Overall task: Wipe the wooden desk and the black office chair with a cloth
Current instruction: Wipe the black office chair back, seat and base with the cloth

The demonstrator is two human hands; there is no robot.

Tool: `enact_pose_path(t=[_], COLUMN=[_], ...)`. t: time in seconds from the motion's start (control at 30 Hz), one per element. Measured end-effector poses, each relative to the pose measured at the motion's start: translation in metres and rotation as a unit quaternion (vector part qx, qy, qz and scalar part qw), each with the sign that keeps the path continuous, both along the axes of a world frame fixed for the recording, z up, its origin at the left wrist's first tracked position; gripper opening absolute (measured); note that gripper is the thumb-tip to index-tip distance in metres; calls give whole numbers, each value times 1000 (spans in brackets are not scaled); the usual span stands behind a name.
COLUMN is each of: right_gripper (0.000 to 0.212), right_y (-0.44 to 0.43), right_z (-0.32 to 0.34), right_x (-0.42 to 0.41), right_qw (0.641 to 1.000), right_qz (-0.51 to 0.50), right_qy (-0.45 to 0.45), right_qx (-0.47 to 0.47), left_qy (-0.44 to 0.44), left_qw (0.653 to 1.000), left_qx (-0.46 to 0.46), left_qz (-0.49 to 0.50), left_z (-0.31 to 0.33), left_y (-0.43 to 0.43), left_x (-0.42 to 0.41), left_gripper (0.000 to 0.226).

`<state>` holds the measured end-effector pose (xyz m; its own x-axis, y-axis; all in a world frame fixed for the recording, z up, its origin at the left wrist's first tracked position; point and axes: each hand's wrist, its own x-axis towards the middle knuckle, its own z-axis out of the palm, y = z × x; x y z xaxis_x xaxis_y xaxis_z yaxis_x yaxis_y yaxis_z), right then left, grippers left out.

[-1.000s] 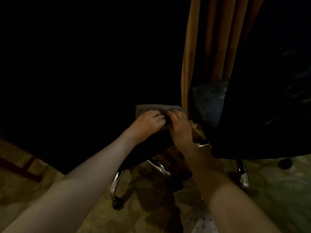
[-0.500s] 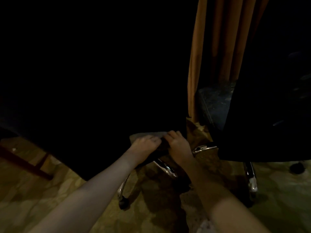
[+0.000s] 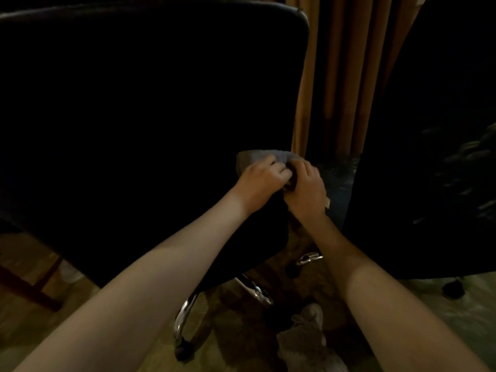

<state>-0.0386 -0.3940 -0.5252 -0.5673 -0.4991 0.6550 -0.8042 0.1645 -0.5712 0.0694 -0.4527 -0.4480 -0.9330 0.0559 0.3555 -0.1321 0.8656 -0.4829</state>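
Note:
The black office chair (image 3: 139,108) fills the left and middle of the dim view, its broad back towards me. A grey cloth (image 3: 257,157) lies against the chair's right edge. My left hand (image 3: 259,181) has its fingers curled over the cloth and presses it to the chair. My right hand (image 3: 306,187) grips the cloth's right part, right beside the left hand. The chair's chrome base legs (image 3: 185,315) and a black caster (image 3: 183,351) show below. The wooden desk is not visible.
Orange-brown curtains (image 3: 341,76) hang behind. A dark draped shape (image 3: 429,157) stands at right, with a caster (image 3: 453,288) under it. A dark wooden bar (image 3: 24,288) crosses the patterned floor at lower left. My shoe (image 3: 308,342) stands on the floor near the chair base.
Both hands with the cloth dropped down the chair's right edge half a second ago, then came back up to about their earlier height. The view has tilted and now shows the chair's top.

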Motion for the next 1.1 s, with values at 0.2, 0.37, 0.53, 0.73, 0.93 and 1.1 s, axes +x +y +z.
enact_pose_path(t=[0.2,0.37,0.53,0.73,0.93,1.1], right_gripper=[43,38,35,43,50,55], right_y=[-13,-16,-14,-6,8,24], right_z=[-33,-70,-73,-61,-33,-11], right_x=[37,63,94,126,139,140], right_qw=[995,974,904,887,886,943], right_qz=[0,99,182,193,170,165], right_qy=[-96,-150,-6,67,90,-22], right_qx=[15,135,387,415,422,288], left_qy=[-42,-113,-175,-154,-110,-75], left_qw=[999,990,946,926,931,962], left_qx=[9,67,191,235,236,218], left_qz=[-15,59,197,254,257,147], left_z=[-27,-58,-92,-94,-65,-16], left_y=[-15,-21,-19,-12,-2,10], left_x=[26,59,112,151,154,141], left_gripper=[36,33,43,47,44,38])
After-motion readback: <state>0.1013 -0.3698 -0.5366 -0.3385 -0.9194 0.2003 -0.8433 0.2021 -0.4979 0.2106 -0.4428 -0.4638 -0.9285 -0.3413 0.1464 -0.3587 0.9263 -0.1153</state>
